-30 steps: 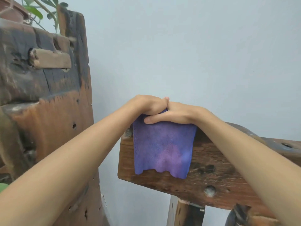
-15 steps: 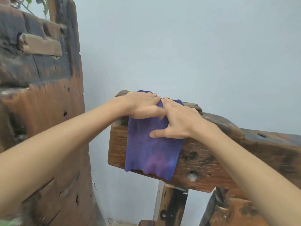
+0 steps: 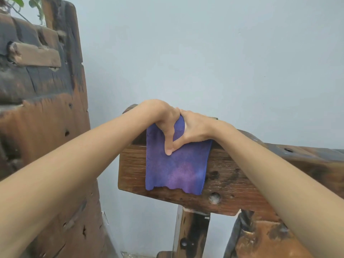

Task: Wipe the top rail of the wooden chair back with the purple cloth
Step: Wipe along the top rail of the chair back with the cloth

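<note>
The purple cloth [image 3: 175,170] is draped over the left end of the chair's dark wooden top rail [image 3: 232,183] and hangs down its front face. My left hand [image 3: 163,116] sits on top of the rail, with its fingers over the far side and its thumb pressed down on the cloth's front. My right hand [image 3: 195,127] is right beside it, wrapped over the cloth and rail the same way. The two thumbs meet on the cloth. The fingertips of both hands are hidden behind the rail.
A tall, worn wooden structure [image 3: 46,108] stands close on the left, with green leaves [image 3: 18,0] above it. A pale wall [image 3: 204,53] lies just behind the rail. Below the rail are a chair post [image 3: 191,233] and a back slat [image 3: 260,239].
Both hands went from lying flatter on the cloth to wrapping over the rail top, thumbs down the front. The cloth stays at the rail's left end.
</note>
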Available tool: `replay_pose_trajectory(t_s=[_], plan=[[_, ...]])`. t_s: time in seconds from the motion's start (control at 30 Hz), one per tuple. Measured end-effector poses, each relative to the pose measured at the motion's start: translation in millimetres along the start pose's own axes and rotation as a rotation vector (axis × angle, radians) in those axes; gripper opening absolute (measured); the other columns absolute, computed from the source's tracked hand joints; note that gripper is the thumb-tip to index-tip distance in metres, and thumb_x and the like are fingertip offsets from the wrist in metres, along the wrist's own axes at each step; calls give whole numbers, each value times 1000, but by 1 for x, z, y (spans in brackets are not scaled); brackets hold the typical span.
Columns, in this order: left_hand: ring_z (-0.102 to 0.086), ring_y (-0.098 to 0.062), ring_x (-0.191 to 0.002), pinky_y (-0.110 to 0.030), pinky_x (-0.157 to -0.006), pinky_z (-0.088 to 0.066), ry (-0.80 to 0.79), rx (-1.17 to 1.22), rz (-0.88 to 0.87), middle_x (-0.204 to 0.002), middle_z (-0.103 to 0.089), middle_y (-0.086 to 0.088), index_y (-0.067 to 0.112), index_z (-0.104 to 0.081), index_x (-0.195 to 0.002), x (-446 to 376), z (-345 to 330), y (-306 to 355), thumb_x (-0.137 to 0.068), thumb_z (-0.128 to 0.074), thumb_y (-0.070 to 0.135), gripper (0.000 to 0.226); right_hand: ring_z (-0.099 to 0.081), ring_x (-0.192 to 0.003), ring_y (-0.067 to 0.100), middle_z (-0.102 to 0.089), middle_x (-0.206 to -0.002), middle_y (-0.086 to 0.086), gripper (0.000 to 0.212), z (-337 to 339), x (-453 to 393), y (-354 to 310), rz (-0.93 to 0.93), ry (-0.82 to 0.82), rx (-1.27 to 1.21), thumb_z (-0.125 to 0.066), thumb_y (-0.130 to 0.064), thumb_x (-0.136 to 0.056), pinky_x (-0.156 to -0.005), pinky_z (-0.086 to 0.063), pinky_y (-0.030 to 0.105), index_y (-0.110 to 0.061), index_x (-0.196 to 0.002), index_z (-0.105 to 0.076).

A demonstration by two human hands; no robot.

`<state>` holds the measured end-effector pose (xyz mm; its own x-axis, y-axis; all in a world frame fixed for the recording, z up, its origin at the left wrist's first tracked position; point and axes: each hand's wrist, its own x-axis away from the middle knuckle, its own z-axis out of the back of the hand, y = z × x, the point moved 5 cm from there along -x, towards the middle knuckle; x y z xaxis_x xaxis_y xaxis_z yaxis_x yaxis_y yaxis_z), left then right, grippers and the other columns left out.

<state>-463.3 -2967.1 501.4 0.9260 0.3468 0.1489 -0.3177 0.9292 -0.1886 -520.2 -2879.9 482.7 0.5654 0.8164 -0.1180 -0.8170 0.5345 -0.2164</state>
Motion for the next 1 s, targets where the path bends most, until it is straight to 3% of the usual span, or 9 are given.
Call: replay_pose_trajectory(t_s=[0.1,0.2,0.3,0.43,0.5,0.57,0.73,0.9,1.0], plan=[[-53,-23,-129,-39,-107,-46,66,35,-112,-134,-53,8,23,-36,-143,1,-4,2,-18,-91,67,144,-54,-122,17,-57,-131,-11,115,-3,19,7,40,88,129,-85,-74,-43,-102,-46,39,-26,-139,-44],[-45,-20,-135,-39,-113,-40,133,-4,-212,-137,-46,7,18,-33,-146,8,-10,8,-23,-78,84,147,-36,-145,21,-44,-152,-6,90,-6,35,16,89,78,94,-63,-66,-80,-114,-31,37,-18,-151,-36],[-38,-16,-141,-39,-114,-32,175,185,-277,-142,-47,14,27,-45,-139,9,-13,13,-60,-51,84,99,-8,-156,17,-22,-168,2,51,-10,34,21,87,41,92,-31,-32,-106,-120,-14,39,-13,-154,-35],[-45,-11,-126,-15,-99,-29,140,494,-358,-135,-55,15,35,-55,-122,-8,-5,16,-95,-28,36,38,-22,-153,27,-35,-162,5,57,-5,3,26,-24,45,18,-7,-31,-107,-122,-18,45,-25,-160,-26],[-44,-18,-136,-22,-104,-28,160,418,-280,-153,-48,0,21,-50,-145,-25,0,19,-105,-16,26,52,-29,-151,30,-36,-162,11,63,0,-17,38,-134,62,-10,-4,-41,-107,-122,-20,48,-20,-159,-33],[-41,-27,-142,-34,-110,-28,165,355,-165,-157,-43,-12,10,-49,-147,-41,4,21,-107,-14,26,56,-36,-148,30,-39,-160,13,65,4,-31,49,-211,65,-8,-7,-42,-108,-120,-25,44,-13,-154,-42],[-38,-28,-145,-36,-114,-27,157,324,-87,-159,-40,-13,7,-48,-147,-48,9,28,-106,-17,30,56,-44,-142,29,-46,-156,12,60,7,-37,61,-251,105,92,-12,-38,-106,-114,-29,43,-17,-148,-50],[-50,-28,-134,-46,-110,-38,269,153,-113,-147,-54,-8,18,-54,-138,-37,-3,34,-90,-12,45,69,-34,-147,22,-43,-158,9,56,-2,-3,61,-132,170,68,-10,-27,-107,-124,-14,42,-12,-146,-46],[-55,-27,-127,-44,-98,-41,422,113,-135,-136,-60,-5,17,-55,-114,-27,-11,50,-96,-15,43,51,-21,-154,14,-29,-166,4,57,-10,27,69,-110,271,67,-13,-33,-108,-124,-16,38,-11,-156,-34]])
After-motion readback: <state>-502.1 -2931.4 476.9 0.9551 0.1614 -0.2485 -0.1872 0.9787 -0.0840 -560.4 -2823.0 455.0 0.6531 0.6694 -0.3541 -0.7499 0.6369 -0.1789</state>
